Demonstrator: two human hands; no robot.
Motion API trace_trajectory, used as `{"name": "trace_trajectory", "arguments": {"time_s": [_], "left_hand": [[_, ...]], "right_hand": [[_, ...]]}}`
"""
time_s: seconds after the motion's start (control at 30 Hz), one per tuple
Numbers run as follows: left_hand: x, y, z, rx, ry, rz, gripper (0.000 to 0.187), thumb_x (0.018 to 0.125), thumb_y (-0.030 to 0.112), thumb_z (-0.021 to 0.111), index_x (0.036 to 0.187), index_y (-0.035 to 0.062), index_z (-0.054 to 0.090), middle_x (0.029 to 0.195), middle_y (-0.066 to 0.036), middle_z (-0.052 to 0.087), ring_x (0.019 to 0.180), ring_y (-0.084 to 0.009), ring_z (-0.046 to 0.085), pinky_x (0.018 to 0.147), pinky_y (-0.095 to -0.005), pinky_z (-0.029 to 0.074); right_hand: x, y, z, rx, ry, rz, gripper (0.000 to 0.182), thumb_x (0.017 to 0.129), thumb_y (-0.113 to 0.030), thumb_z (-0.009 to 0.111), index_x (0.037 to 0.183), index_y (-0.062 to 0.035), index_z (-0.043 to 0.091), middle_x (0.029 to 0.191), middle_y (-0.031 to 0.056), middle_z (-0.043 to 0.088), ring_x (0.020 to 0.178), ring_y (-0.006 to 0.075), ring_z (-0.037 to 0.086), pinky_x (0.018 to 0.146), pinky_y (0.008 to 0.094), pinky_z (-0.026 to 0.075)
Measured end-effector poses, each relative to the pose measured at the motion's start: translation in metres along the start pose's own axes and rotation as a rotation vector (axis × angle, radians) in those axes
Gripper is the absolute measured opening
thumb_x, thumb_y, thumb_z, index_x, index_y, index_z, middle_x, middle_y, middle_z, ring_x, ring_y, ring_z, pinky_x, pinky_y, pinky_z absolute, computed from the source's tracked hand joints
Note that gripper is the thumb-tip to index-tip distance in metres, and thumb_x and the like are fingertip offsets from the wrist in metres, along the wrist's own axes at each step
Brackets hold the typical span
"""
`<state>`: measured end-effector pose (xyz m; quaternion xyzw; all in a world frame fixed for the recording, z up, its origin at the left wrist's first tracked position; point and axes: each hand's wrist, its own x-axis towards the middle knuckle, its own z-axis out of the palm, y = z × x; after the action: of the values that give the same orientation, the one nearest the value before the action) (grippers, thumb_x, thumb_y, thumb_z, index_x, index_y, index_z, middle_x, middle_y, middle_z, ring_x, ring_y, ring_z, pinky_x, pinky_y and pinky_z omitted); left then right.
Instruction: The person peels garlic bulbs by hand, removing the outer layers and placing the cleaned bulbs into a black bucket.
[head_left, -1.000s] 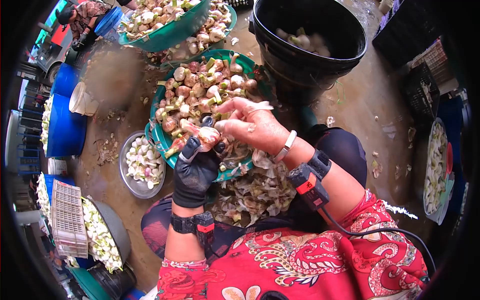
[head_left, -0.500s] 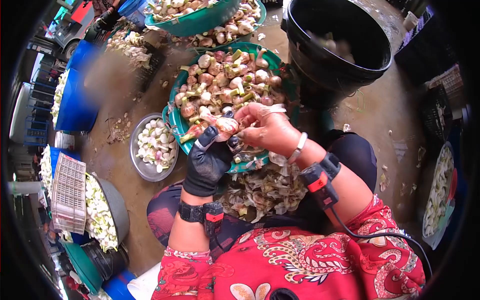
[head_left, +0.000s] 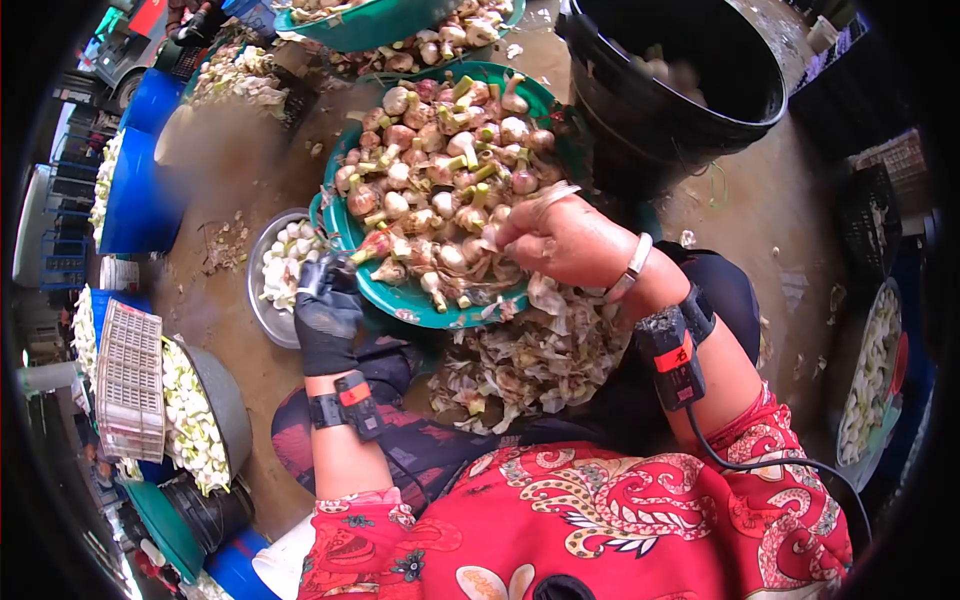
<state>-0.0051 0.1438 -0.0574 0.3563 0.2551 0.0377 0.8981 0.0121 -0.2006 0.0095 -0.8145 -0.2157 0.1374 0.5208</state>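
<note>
My left hand, in a dark glove, is over the right rim of a metal bowl of peeled white garlic bulbs. Its fingertips point into the bowl; whether they grip a bulb is hidden. My bare right hand is above the right side of a green basin full of unpeeled garlic bulbs with cut stems. Its fingers are pinched together, with a pale scrap of garlic skin at their tips. Another flap of skin clings near the knuckles.
Loose garlic skins are heaped below the basin, by my legs. A tall black bucket stands at the upper right. Another green basin holds garlic at the top. On the left are a blue tub and a plastic crate.
My left hand has moved left from the basin to the metal bowl, away from my right hand. The garlic bulb held between both hands no longer shows there. My right hand has shifted slightly right.
</note>
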Motion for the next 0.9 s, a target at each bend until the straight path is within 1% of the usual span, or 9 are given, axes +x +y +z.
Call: {"name": "trace_trajectory", "arguments": {"time_s": [0.07,0.2,0.37,0.43,0.53,0.67,0.73,0.87,0.9], "left_hand": [[-0.003,-0.038,0.007,0.282,-0.17,-0.077,0.023,0.091,0.018,0.059,0.108,0.0022,0.061,0.089,-0.009,0.066,0.077,-0.0189,0.065,0.068,-0.0296,0.055],[0.045,-0.119,-0.027,1.553,-0.282,-0.08,0.032,0.084,0.029,0.067,0.104,0.0031,0.065,0.094,-0.011,0.068,0.075,-0.0205,0.066,0.072,-0.0329,0.052],[0.022,-0.153,0.006,2.175,-0.489,-0.142,0.051,0.077,0.033,0.07,0.124,0.0153,0.058,0.119,-0.016,0.06,0.107,-0.0309,0.058,0.091,-0.0418,0.046],[0.015,-0.169,0.016,2.46,-0.537,0.103,0.056,0.075,0.029,0.069,0.128,0.0204,0.054,0.127,-0.014,0.052,0.113,-0.0328,0.054,0.094,-0.0455,0.044],[0.028,-0.181,0.011,2.438,-0.663,0.077,0.052,0.074,0.024,0.066,0.125,0.0191,0.055,0.127,-0.012,0.048,0.117,-0.0339,0.05,0.093,-0.046,0.045],[0.056,-0.188,0.014,2.319,-0.763,-0.043,0.035,0.075,0.021,0.062,0.108,0.0096,0.066,0.111,-0.016,0.063,0.103,-0.0337,0.059,0.091,-0.0445,0.046],[0.05,-0.19,0.031,2.162,-0.786,0.024,0.028,0.078,0.017,0.061,0.103,0.0061,0.067,0.099,-0.017,0.068,0.094,-0.034,0.063,0.089,-0.0425,0.047],[0.065,-0.231,0.027,1.749,-0.754,0.043,0.029,0.081,0.016,0.062,0.108,0.004,0.065,0.112,-0.02,0.063,0.105,-0.0341,0.059,0.09,-0.0384,0.047],[0.077,-0.263,0.011,1.423,-0.789,0.008,0.032,0.081,0.015,0.062,0.111,0.0028,0.063,0.113,-0.02,0.063,0.105,-0.0325,0.06,0.09,-0.0378,0.047]], "right_hand": [[-0.007,0.0,-0.003,-0.36,-0.071,-0.018,0.014,0.073,-0.011,0.059,0.072,0.0012,0.064,0.068,0.0193,0.06,0.065,0.0343,0.06,0.063,0.0403,0.05],[-0.015,0.002,-0.001,-0.384,-0.016,0.031,0.009,0.066,-0.009,0.061,0.068,-0.0008,0.062,0.067,0.0191,0.058,0.068,0.0372,0.058,0.063,0.0425,0.049],[-0.017,0.007,-0.009,-0.405,0.064,0.164,0.019,0.067,-0.011,0.067,0.083,-0.0018,0.064,0.081,0.0163,0.063,0.082,0.0356,0.061,0.073,0.0403,0.051],[-0.018,0.005,-0.008,-0.334,0.168,0.116,0.027,0.069,-0.012,0.069,0.093,-0.0011,0.063,0.089,0.0182,0.063,0.085,0.0366,0.061,0.076,0.0405,0.051],[-0.015,0.01,-0.008,-0.317,0.387,0.056,0.029,0.069,-0.013,0.07,0.094,-0.0004,0.063,0.088,0.0186,0.063,0.085,0.037,0.061,0.075,0.0386,0.051],[-0.014,0.011,-0.025,-0.222,0.577,0.085,0.022,0.073,-0.01,0.066,0.092,0.0017,0.063,0.085,0.0174,0.063,0.063,0.0242,0.066,0.057,0.0316,0.051],[-0.017,0.008,-0.034,-0.205,0.628,0.081,0.021,0.076,-0.01,0.065,0.092,0.0033,0.064,0.08,0.0134,0.064,0.06,0.0141,0.065,0.054,0.0272,0.05],[-0.023,0.004,-0.041,-0.201,0.689,0.092,0.019,0.077,-0.01,0.066,0.091,0.0031,0.064,0.077,0.0098,0.063,0.06,0.0106,0.063,0.055,0.0248,0.049],[-0.023,0.004,-0.043,-0.196,0.687,0.099,0.019,0.077,-0.009,0.066,0.091,0.003,0.064,0.076,0.009,0.063,0.06,0.0098,0.062,0.055,0.0243,0.049]]}}
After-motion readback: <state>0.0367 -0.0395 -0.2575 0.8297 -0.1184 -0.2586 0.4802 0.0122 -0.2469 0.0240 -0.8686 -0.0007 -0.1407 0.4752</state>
